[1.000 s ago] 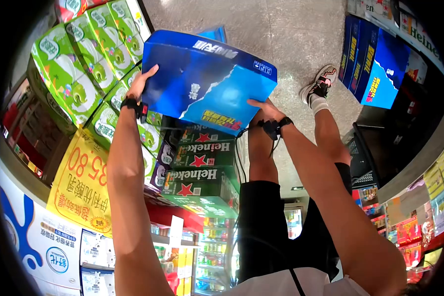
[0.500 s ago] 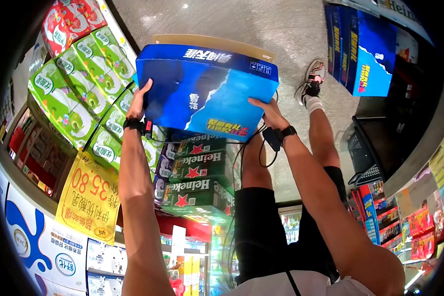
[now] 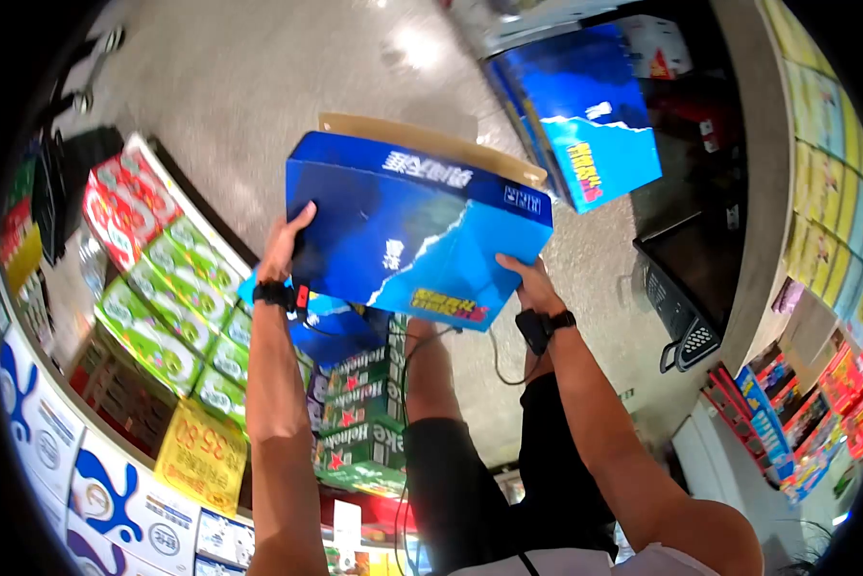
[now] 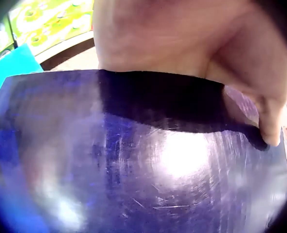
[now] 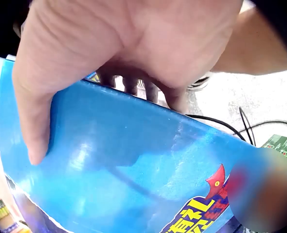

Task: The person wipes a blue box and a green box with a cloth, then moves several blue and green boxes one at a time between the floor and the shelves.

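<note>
Both forearms are reaching up and forward from the body, the left hand [image 3: 286,248] clasping the dark end of the blue carton [image 3: 412,230] with its thumb lying across the face. The right hand [image 3: 527,285] is gripping the pale-blue corner, thumb on top and fingers curling under the edge. The carton is hanging tilted in the air between the hands, above the stacked Heineken cases [image 3: 359,422], while a brown cardboard sheet [image 3: 422,142] is showing just behind it and another blue carton [image 3: 590,125] is standing well beyond on the floor.
</note>
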`<state>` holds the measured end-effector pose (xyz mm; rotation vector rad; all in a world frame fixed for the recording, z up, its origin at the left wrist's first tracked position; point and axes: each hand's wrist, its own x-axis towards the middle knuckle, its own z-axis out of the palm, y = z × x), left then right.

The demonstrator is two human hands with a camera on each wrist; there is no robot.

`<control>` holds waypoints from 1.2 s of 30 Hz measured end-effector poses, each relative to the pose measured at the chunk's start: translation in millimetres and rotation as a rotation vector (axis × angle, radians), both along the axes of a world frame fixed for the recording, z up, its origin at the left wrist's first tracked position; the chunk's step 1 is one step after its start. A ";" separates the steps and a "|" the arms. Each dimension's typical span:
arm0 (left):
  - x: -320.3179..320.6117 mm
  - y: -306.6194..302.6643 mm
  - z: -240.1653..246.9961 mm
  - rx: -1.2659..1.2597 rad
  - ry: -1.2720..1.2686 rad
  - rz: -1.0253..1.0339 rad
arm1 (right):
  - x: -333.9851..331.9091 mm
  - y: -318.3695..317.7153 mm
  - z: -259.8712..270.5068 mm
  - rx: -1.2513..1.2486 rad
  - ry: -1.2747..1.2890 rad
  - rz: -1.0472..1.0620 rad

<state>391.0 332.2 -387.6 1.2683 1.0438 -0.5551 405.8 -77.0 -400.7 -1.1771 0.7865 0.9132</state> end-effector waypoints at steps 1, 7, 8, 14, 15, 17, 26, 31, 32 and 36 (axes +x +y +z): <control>20.9 -13.6 -3.7 0.005 0.014 -0.042 | 7.0 -17.3 -1.1 0.006 -0.018 -0.040; 145.7 -124.0 13.2 0.007 0.033 -0.367 | 39.7 -107.9 26.2 0.071 0.054 -0.367; 161.2 -142.2 12.8 0.008 0.025 -0.395 | 41.2 -123.1 25.8 0.072 0.045 -0.395; 240.8 -240.6 6.8 -0.141 0.024 -0.534 | 46.8 -205.1 7.8 0.014 -0.019 -0.446; 252.3 -256.3 5.7 -0.121 0.027 -0.546 | 50.5 -215.0 5.8 0.018 0.006 -0.488; 274.7 -287.4 10.7 -0.107 0.013 -0.563 | 57.6 -230.2 2.7 0.026 0.029 -0.543; 376.0 -344.0 -4.1 0.094 0.054 -0.758 | 116.4 -258.3 -18.6 0.046 0.079 -0.618; 413.3 -349.0 0.9 0.123 0.091 -0.855 | 158.0 -255.4 -37.9 0.082 0.064 -0.610; 418.7 -347.9 -6.2 0.146 0.076 -0.871 | 163.6 -252.5 -39.8 0.087 0.072 -0.620; 429.2 -349.7 -20.8 0.044 0.025 -0.811 | 172.3 -252.4 -64.4 0.116 0.009 -0.632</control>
